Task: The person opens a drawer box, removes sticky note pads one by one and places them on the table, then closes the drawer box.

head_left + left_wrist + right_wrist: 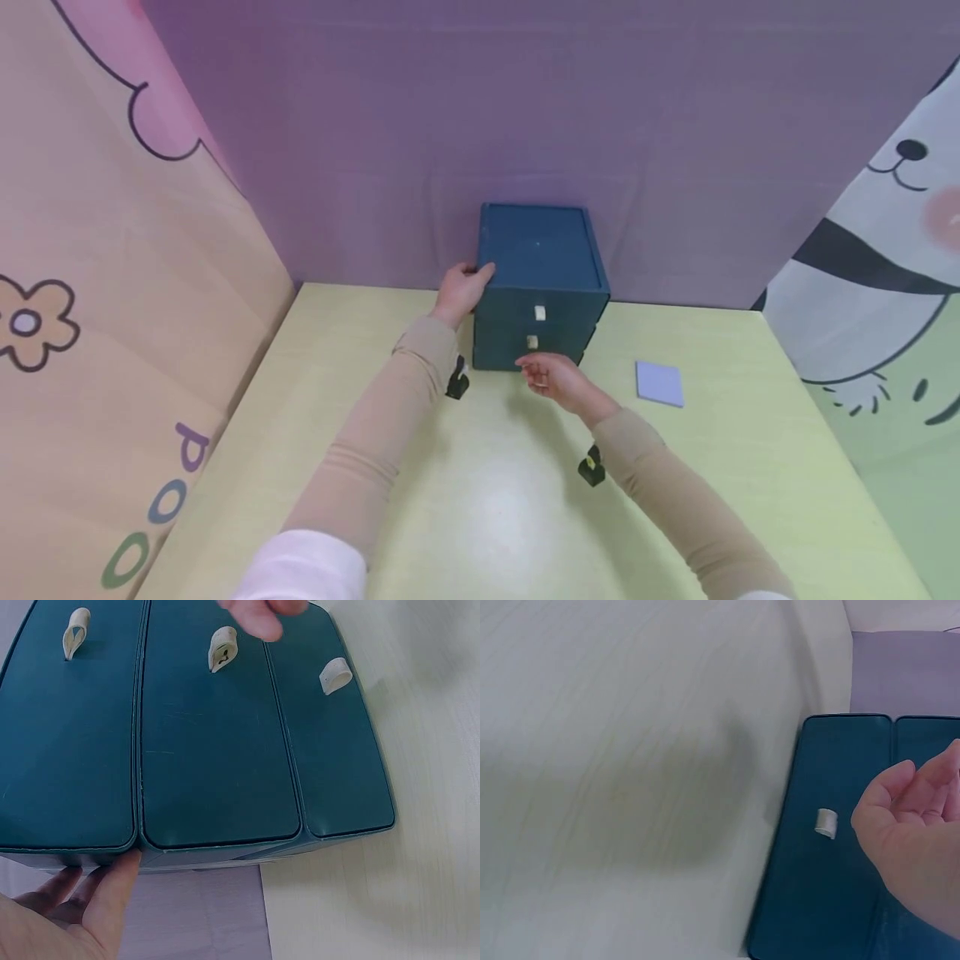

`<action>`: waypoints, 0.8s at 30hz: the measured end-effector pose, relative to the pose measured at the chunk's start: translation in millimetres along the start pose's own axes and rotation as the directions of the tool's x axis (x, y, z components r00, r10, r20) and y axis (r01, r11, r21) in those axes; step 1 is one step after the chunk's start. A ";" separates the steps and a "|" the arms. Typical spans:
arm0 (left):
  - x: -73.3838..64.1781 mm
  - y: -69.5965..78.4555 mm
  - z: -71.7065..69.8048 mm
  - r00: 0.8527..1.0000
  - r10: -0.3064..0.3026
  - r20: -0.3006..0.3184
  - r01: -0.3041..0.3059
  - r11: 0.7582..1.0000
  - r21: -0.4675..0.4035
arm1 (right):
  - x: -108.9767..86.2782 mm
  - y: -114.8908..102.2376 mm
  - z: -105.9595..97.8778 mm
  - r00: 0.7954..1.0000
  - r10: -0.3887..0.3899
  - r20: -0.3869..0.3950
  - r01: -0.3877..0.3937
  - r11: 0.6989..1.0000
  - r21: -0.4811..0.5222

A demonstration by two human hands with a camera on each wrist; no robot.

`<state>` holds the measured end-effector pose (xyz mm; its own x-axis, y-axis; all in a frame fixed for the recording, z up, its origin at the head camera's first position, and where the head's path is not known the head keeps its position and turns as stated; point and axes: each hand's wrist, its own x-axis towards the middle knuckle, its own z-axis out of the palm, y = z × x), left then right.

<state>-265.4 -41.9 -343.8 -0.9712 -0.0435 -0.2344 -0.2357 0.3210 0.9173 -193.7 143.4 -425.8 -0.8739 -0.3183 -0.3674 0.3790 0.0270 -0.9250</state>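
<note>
A dark teal drawer cabinet [538,246] stands at the back of the table, its three drawers pushed in. Each drawer front has a pale pull loop; the top loop [540,313] and middle loop [532,342] show in the head view. My left hand [461,292] rests against the cabinet's left side near the top front corner, its thumb [118,889] by the front edge. In front of the lower drawers hovers my right hand [555,379], fingers loosely bent around nothing. In the right wrist view it is beside the bottom loop [826,823].
A lilac square pad [660,383] lies on the pale table [480,517] to the right of the cabinet. Behind it rises a purple backdrop [375,150], with printed side panels left and right. Small black devices [592,467] hang below both wrists.
</note>
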 end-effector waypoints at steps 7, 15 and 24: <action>2.1 -1.9 1.4 1.000 0.008 -0.005 -0.008 1.000 0.003 | 5.1 12.7 -6.6 1.000 0.006 -0.012 -0.005 0.995 0.097; 1.2 -2.7 2.3 1.000 0.021 -0.005 -0.021 1.000 -0.008 | 8.8 26.2 -16.5 1.000 -0.018 -0.020 0.021 0.988 0.155; 0.6 -2.3 0.6 1.000 0.016 0.003 -0.016 1.000 -0.020 | 12.3 45.1 -17.0 0.993 0.002 -0.116 0.022 0.979 0.204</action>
<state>-265.5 -42.1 -346.3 -0.9747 -0.0353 -0.2205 -0.2207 0.3031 0.9270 -192.5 156.8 -473.7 -0.9025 -0.2059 -0.3782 0.4141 -0.1735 -0.8936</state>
